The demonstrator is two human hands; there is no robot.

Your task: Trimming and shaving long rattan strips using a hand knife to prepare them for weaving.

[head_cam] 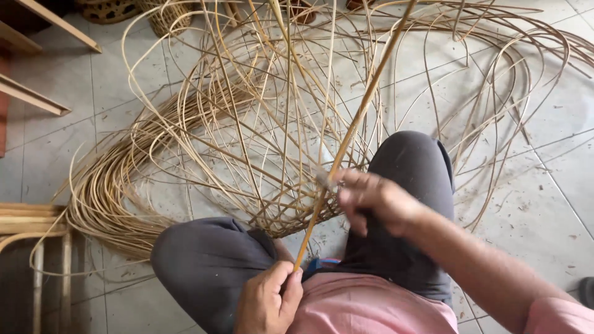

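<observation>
A long straight rattan cane point(359, 117) runs from my lap up to the top of the view. My left hand point(267, 302) grips its lower end near my waist. My right hand point(371, 199), blurred with motion, is closed on the cane higher up, with a small pale tool or blade at my fingertips that I cannot make out clearly. Below and behind the cane sits a half-woven basket base point(278, 204) with many thin strands fanning upward. My knees in dark grey trousers point(210, 260) flank it.
Loose bundles of thin rattan strips point(105, 185) curve across the tiled floor point(544, 204) at left and right. Wooden frame pieces point(31, 93) lie at the left edge, a bamboo stool point(37, 247) at lower left, and woven baskets point(167, 15) at the top.
</observation>
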